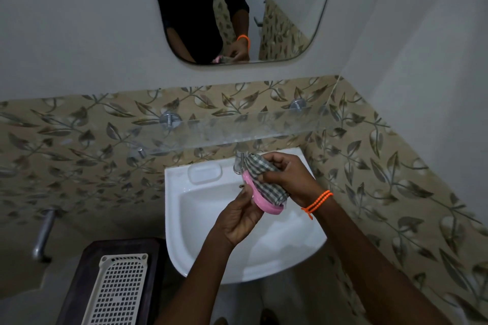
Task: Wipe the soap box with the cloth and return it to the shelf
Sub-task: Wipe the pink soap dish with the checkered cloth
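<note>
I hold a pink soap box over the white washbasin, tilted on its long edge. My left hand grips it from below and from the left. A grey checked cloth covers the top of the box, and my right hand, with an orange bead band at the wrist, grips the cloth and presses it onto the box. A clear glass shelf runs along the tiled wall just above the basin, with nothing on it.
A steel tap sits right behind the box. A mirror hangs above the shelf. At lower left stands a dark stool carrying a white perforated tray. A metal pipe juts from the left wall.
</note>
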